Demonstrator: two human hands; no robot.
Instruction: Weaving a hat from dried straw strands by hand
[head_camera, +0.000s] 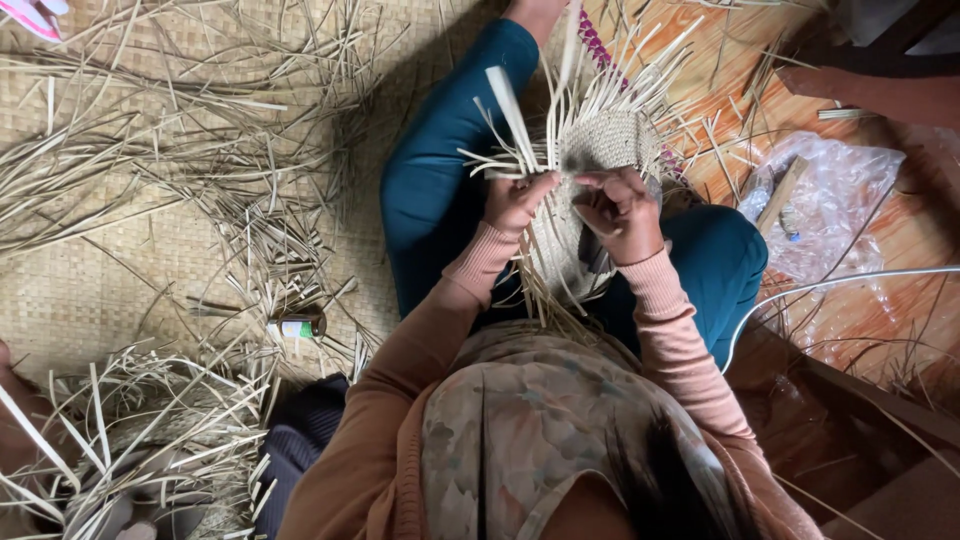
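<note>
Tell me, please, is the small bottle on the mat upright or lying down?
Lying down: the small bottle rests on its side on the woven mat among loose straw strips.

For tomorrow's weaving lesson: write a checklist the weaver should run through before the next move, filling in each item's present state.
1. Left hand grips a straw strip: ok.
2. Right hand pinches the woven piece: ok.
3. Woven piece rests over the lap: ok.
4. Spare strips lie on the mat nearby: ok.
5. Weave tightness: cannot tell.
</note>
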